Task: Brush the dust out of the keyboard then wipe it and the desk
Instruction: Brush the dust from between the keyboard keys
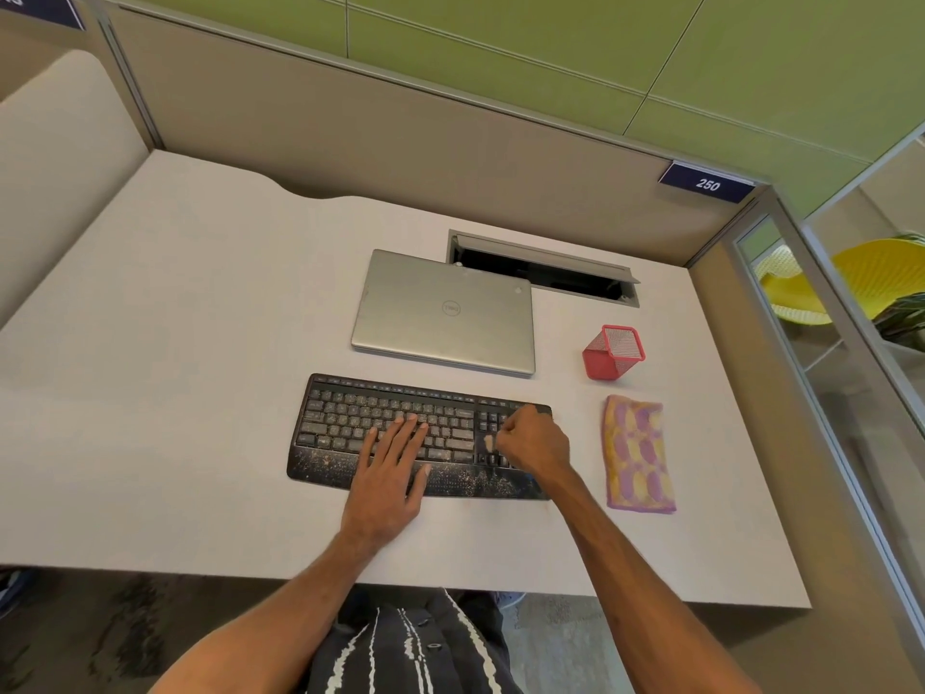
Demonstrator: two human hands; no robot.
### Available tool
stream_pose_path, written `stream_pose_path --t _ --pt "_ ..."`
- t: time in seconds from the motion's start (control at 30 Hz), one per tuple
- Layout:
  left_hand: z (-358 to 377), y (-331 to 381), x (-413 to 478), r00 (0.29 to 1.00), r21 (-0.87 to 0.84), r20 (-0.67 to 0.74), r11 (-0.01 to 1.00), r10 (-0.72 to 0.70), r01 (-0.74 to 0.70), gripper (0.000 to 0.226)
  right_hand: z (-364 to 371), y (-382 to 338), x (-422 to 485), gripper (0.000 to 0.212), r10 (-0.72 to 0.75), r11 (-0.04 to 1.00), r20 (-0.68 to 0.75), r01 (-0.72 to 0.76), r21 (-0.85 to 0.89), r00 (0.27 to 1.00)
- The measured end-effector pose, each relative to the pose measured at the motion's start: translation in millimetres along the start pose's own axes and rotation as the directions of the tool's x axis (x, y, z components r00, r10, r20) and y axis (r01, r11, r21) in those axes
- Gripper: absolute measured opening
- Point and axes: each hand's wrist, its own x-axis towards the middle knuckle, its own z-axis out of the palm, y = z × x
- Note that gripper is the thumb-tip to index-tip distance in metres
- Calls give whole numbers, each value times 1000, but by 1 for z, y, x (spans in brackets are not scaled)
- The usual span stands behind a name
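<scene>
Left grip point(388, 468) lies flat; right grip point(533, 443) clenched.

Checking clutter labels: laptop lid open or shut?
Shut. The laptop lies flat behind the keyboard, lid down, logo on top showing.

Office cubicle, pale desk point(200, 343) walled by beige partition panels point(350, 142), numbered plate point(707, 184) reading 250 on the panel top, cable hatch point(540, 273) set in the desktop, closed silver laptop point(443, 313), black keyboard point(340, 418), red mesh pen holder point(613, 352)
</scene>
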Motion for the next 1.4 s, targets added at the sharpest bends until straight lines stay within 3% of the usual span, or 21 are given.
stream_pose_path --t 0.13,0.3,0.37,0.6,0.77,1.0,1.13,1.2,1.4 --pt "-1 0 -1 1000 -9 -7 1000 -1 1 69 -4 0 2 7 -10 996 120 20 -85 993" --pt "0 0 0 1000 9 6 1000 -3 3 68 -12 8 4 17 43 998 -105 -38 48 994" --pt "-2 0 0 1000 4 7 1000 2 -2 68 -8 12 2 18 51 997 -124 -43 66 991" --pt "-4 1 1 1000 -2 3 1000 3 -3 67 -3 22 -4 12 55 998 111 -54 -11 992" --pt "-6 2 1 1000 5 7 1000 5 -5 67 -8 30 -5 19 46 993 -109 -33 112 993" --pt "-6 2 0 1000 10 16 1000 1 -1 67 -2 32 -3 12 45 999 133 -47 7 990" --pt "-6 3 1 1000 6 9 1000 6 -6 67 -10 35 -5 17 43 996 -67 -37 87 997" --pt "-6 2 0 1000 7 11 1000 4 -4 67 -6 36 -6 19 33 995 -93 -23 101 995" --pt "-6 2 0 1000 4 7 1000 1 -1 67 1 40 -11 16 -6 1000 68 7 -7 998"
